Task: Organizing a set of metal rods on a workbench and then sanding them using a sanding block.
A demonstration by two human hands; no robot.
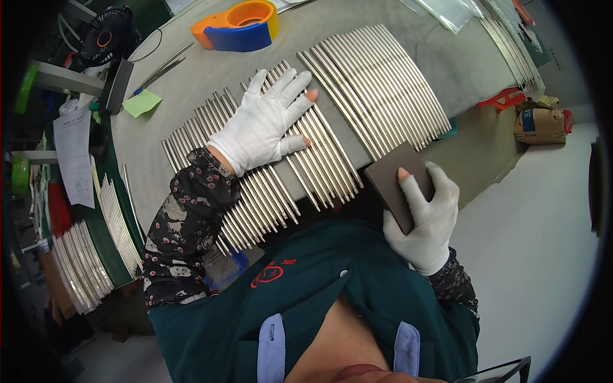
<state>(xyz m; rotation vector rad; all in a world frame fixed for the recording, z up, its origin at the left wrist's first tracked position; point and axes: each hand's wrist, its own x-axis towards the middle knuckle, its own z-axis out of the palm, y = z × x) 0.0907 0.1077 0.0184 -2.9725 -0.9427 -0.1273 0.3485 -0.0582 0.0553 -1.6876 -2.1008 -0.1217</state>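
My left hand (265,121), in a white glove with bare thumb and finger tips, lies flat with fingers spread on a row of thin shiny metal rods (325,153). More rods (262,201) of this row stick out below the wrist, toward my body. A second group of metal rods (383,83) lies side by side to the right, fanned by the lens. My right hand (424,220), gloved the same way, grips a dark brown rectangular block (397,182) between thumb and fingers. The block is at the near end of the right-hand rods; whether it touches them I cannot tell.
An orange and blue tape dispenser (239,27) stands at the table's far side. At the left lie a green paper slip (142,103), pens (159,69) and a small black fan (107,35). Further rods (83,265) sit lower left. A brown package (541,126) is at the far right.
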